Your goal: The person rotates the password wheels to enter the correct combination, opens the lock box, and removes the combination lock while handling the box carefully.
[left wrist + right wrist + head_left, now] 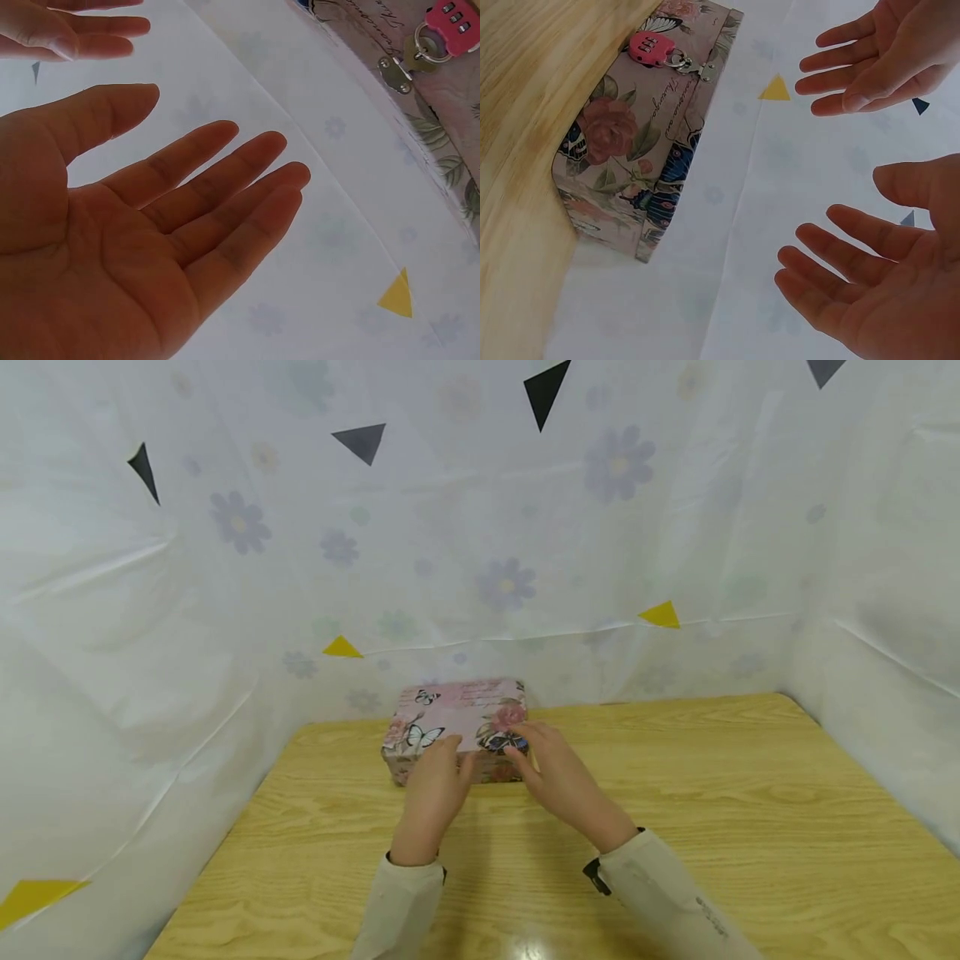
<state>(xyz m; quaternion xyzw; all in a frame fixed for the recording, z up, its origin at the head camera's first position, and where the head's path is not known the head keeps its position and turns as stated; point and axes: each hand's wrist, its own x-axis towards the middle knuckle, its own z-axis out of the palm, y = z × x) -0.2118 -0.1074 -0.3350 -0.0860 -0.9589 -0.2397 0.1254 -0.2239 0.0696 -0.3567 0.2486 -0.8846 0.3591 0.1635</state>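
Pink box [453, 714] near far table edge [675, 704]

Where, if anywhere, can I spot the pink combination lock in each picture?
Head: I can't make it out; the left hand hides part of the front of the flowered box.
Left wrist: the pink lock is in the top right corner.
Right wrist: it is at upper left, against the front of the box.
Shared landmark: the flowered box, at least partly visible in all three.
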